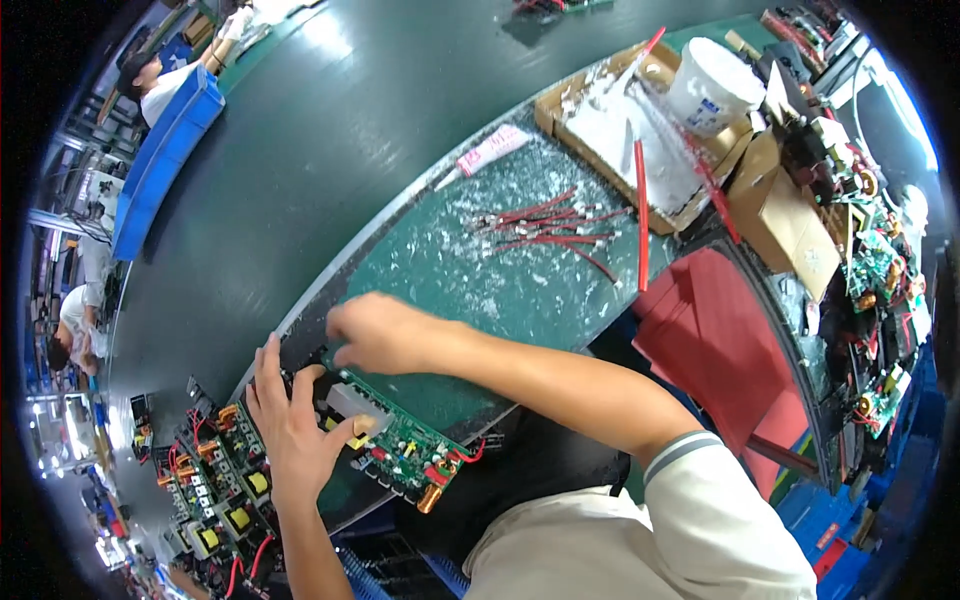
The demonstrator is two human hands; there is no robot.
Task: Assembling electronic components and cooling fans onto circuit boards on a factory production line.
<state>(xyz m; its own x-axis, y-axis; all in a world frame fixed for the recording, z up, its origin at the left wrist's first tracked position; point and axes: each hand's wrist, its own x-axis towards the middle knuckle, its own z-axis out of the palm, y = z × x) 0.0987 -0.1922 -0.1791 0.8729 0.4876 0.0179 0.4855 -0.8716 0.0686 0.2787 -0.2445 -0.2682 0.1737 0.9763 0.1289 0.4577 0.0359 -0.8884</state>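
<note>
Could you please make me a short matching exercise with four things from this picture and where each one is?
Things:
1. Left hand
2. Red wires
3. White bucket
4. Long blue bin

Places:
A. At the cardboard tray, upper right
B. Upper left, near a co-worker
C. At the green circuit board, thumb over it
D. Lying in a loose bunch on the green work surface

Pairs: 1-C, 2-D, 3-A, 4-B
</note>
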